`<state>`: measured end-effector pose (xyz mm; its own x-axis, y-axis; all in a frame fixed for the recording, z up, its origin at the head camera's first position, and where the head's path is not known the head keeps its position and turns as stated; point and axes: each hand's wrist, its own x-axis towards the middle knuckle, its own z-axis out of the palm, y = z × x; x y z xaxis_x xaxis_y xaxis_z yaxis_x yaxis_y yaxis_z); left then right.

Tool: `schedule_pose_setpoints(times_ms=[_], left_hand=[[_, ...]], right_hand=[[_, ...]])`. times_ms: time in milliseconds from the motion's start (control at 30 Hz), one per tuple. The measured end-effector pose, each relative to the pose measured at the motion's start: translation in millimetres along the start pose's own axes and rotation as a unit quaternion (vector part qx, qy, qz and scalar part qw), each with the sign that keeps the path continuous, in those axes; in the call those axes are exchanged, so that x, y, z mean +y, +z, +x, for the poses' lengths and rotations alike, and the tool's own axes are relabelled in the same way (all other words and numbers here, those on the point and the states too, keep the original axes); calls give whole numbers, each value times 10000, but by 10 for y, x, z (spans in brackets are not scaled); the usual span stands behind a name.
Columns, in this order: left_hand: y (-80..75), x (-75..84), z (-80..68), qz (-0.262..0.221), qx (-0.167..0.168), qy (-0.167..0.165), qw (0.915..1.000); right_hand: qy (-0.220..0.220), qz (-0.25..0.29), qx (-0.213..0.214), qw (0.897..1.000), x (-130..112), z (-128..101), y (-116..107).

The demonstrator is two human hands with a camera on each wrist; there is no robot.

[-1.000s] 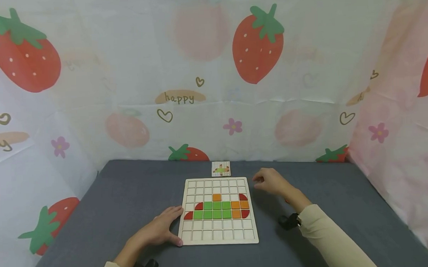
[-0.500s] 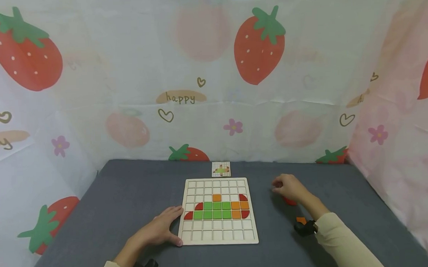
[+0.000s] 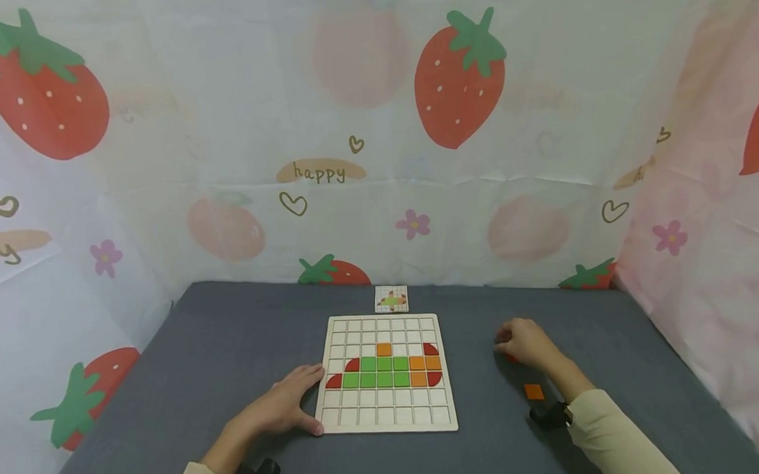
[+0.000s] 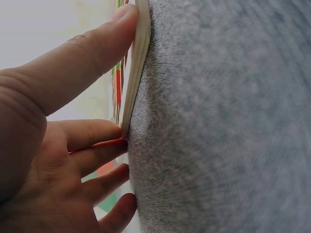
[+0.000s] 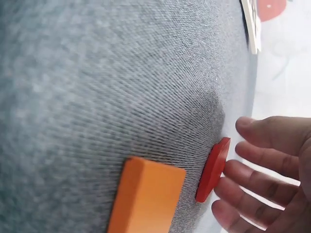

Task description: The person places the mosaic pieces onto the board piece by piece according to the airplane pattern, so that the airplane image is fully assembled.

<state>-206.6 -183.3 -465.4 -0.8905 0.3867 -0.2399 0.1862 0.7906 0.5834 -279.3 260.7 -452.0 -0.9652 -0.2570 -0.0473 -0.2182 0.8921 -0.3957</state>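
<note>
A pale wooden grid board (image 3: 385, 398) lies on the grey cloth, with green, orange and red pieces set in its middle rows. At its left edge rests my left hand (image 3: 288, 404); in the left wrist view the thumb (image 4: 92, 56) lies over the rim and the fingertips touch the side. My right hand (image 3: 526, 342) is off to the right of the board, fingers loosely bent. Red pieces (image 5: 213, 170) lie right by its fingertips; I cannot tell whether they touch. Nearer the wrist sits an orange square tile (image 3: 534, 392) on the cloth.
Behind the board lies a small card (image 3: 391, 299) printed with a coloured grid pattern. A strawberry-print curtain (image 3: 375, 125) encloses the back and sides of the table (image 3: 251, 332).
My right hand has moved away from the board's upper right, rightward and slightly nearer, to the red pieces. The orange tile has come into view beneath the wrist. The left hand stays put.
</note>
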Motion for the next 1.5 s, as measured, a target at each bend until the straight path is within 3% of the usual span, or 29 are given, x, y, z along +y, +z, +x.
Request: schedule_pose_setpoints(times_ms=[700, 1500], left_hand=[[-7, 16, -16, -2, -10, 39, 10000], [-7, 20, -1, 60, -8, -32, 10000]], right_hand=[[501, -38, 102, 9987, -8, -31, 40], [360, -49, 165, 9992, -19, -39, 34]])
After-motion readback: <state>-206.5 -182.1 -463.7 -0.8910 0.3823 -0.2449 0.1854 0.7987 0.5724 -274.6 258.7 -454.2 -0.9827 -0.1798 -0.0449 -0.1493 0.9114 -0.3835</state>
